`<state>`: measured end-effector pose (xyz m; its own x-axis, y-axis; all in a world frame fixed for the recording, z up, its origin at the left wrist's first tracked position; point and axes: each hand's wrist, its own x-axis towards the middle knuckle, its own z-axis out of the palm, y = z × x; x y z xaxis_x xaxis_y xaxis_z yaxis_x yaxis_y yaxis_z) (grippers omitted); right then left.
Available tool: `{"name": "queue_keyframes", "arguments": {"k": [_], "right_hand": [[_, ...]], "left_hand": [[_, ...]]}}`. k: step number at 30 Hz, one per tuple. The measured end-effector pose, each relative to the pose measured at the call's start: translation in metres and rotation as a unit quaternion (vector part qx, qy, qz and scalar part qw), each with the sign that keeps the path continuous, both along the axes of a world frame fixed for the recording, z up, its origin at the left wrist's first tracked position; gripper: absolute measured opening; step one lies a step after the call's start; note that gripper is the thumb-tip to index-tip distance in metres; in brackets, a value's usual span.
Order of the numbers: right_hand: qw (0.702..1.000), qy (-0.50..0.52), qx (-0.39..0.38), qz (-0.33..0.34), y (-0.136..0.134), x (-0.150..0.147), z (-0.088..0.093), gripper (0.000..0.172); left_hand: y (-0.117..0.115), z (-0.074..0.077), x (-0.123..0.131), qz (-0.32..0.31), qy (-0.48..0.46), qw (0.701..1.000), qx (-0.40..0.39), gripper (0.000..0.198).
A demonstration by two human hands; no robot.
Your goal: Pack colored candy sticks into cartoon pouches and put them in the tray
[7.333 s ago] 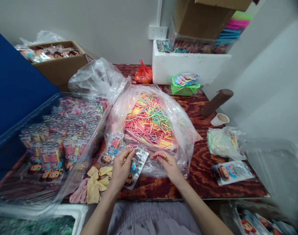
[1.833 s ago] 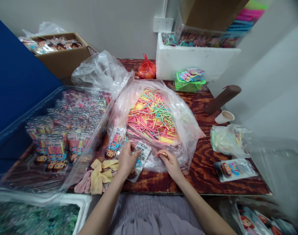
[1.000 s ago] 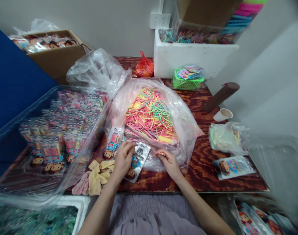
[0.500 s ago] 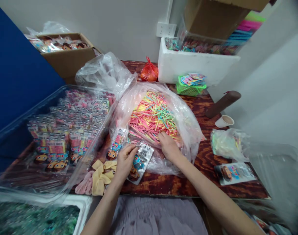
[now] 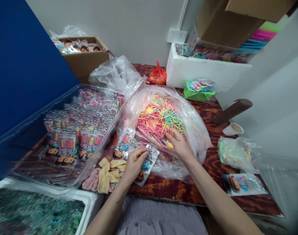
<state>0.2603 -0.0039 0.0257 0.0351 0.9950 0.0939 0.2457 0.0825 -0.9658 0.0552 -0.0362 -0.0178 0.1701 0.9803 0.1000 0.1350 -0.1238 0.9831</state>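
A clear plastic bag (image 5: 196,130) lies wide open on the table, filled with thin coloured sticks (image 5: 158,114) in pink, yellow, green and blue. My right hand (image 5: 179,145) is over its near side, fingers closed on a few sticks. In front of the bag, my left hand (image 5: 136,163) pinches the top edge of a small printed pouch (image 5: 149,164) with a cartoon face, partly covered by the fingers. A similar pouch (image 5: 123,143) rests left of it, against the bag.
A clear tray (image 5: 90,173) of filled pouches stands left, with fabric scraps (image 5: 107,176) beside it. Below is a foam box (image 5: 90,199). At right are a brown bottle (image 5: 233,111), a paper cup (image 5: 233,129) and another pouch (image 5: 245,184). A green basket (image 5: 199,95) stands behind.
The view has shifted, so the scene sits further right and lower. My right hand has lifted slightly from the pile, with sticks at its fingertips. My left hand still pinches the pouch.
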Motion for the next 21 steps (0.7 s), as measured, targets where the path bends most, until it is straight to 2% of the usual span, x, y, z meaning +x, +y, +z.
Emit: {"name": "queue_keyframes", "arguments": {"k": [1,3,7,10,14,17,21], "right_hand": [[0.993,0.116,-0.020,0.007,-0.001,-0.004,0.007,0.015],[0.957,0.286,-0.049,0.026,-0.004,-0.011,0.021,0.016],[0.891,0.441,-0.087,0.056,-0.011,-0.022,0.033,0.017],[0.866,0.482,-0.112,0.068,-0.017,-0.026,0.030,0.016],[0.856,0.493,-0.146,0.060,-0.028,-0.025,0.020,0.016],[0.867,0.470,-0.161,0.035,-0.036,-0.023,0.015,0.019],[0.897,0.409,-0.168,0.007,-0.047,-0.026,0.017,0.024]], "left_hand": [[0.000,0.001,0.002,-0.010,-0.005,1.000,-0.006,0.016],[-0.002,0.003,0.007,-0.029,-0.012,0.999,-0.017,0.015],[-0.007,0.007,0.012,-0.054,-0.030,0.998,-0.028,0.013],[-0.010,0.007,0.014,-0.061,-0.050,0.996,-0.044,0.014],[-0.012,0.003,0.017,-0.058,-0.086,0.991,-0.089,0.016],[-0.012,0.000,0.019,-0.061,-0.103,0.988,-0.096,0.017],[-0.013,0.000,0.021,-0.062,-0.100,0.990,-0.078,0.015]]}}
